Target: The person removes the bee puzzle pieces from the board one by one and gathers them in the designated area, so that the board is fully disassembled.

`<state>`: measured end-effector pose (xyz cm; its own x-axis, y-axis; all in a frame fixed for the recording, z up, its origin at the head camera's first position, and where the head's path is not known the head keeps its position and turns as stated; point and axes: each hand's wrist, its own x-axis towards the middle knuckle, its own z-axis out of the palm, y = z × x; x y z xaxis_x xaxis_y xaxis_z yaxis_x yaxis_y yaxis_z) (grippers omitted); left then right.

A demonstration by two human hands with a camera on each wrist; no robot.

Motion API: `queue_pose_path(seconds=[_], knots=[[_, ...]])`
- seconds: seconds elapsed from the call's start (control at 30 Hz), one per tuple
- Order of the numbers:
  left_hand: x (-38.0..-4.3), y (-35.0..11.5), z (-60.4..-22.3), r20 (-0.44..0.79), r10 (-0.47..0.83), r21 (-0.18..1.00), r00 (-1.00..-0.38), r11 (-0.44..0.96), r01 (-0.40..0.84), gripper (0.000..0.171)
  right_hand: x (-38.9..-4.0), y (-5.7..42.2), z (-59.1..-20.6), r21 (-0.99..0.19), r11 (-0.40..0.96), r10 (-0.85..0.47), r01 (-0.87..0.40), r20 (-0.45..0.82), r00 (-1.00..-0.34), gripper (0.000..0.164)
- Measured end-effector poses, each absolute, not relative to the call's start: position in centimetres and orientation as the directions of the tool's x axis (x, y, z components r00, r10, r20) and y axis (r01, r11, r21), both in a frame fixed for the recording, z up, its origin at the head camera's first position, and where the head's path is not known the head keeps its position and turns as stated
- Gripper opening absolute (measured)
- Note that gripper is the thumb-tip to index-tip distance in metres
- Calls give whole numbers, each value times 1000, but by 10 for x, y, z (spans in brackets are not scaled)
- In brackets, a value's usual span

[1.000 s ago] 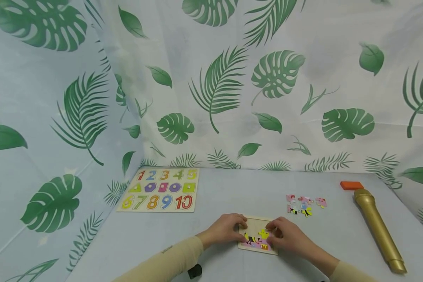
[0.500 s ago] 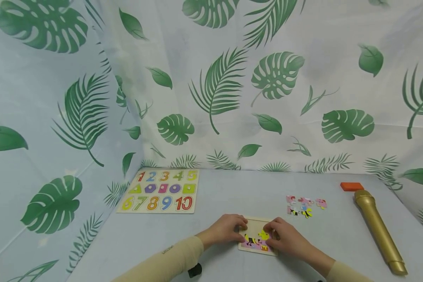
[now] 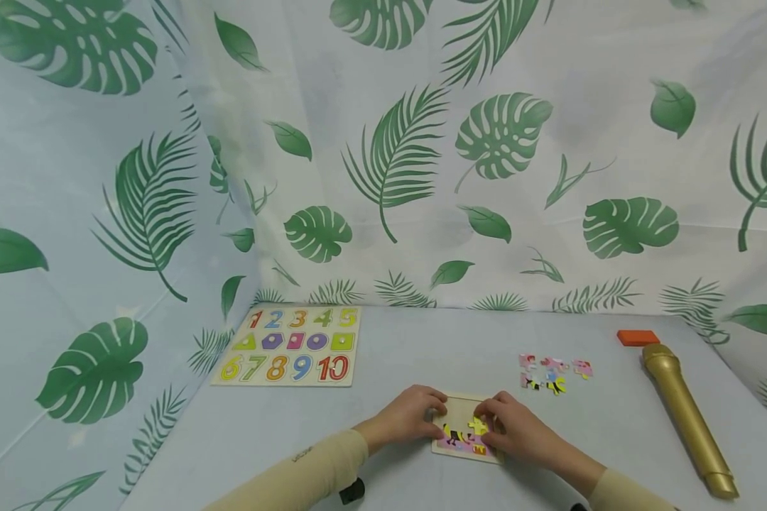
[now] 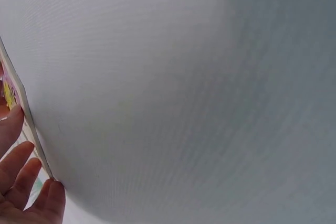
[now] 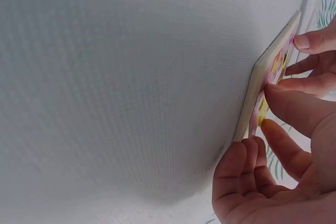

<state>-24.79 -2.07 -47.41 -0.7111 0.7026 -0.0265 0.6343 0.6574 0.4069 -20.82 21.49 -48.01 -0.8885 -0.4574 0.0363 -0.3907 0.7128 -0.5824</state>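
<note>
Right hand [image 3: 518, 429] has shifted slightly inward over puzzle tray [image 3: 463, 406], thumb and index pinching yellow piece [image 3: 477, 426] at tray's right side; whether seated, cannot tell. Tray lies on table [image 3: 415, 348]; left hand [image 3: 405, 417] holds tray's left rim. Tray probably light, stiff, easily slid: best held by rim. Pieces likely thin, smooth: best pinched at opposite edges. Well right of tray: gold microphone [image 3: 688, 419]. Beyond tray, rightward: loose pieces [image 3: 555, 364]. Beyond tray, leftward: number board [image 3: 313, 352]. Beyond tray, far right: orange block [image 3: 638, 338].
</note>
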Motion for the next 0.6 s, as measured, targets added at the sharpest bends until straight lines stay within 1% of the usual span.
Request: queue_pose_path(seconds=[0.17, 0.47, 0.6], knots=[[-247, -20, -474, -42, 691, 422, -722, 667, 614, 33, -207, 215, -479, -595, 717, -437, -363, 21, -899, 27], [-248, -20, -475, -57, 691, 442, -721, 665, 602, 34, -206, 215, -480, -622, 709, -427, -332, -4, -904, 27], [-248, -20, -476, -57, 691, 449, -721, 663, 599, 33, -206, 215, -479, -628, 701, -432, -338, 3, -902, 27]])
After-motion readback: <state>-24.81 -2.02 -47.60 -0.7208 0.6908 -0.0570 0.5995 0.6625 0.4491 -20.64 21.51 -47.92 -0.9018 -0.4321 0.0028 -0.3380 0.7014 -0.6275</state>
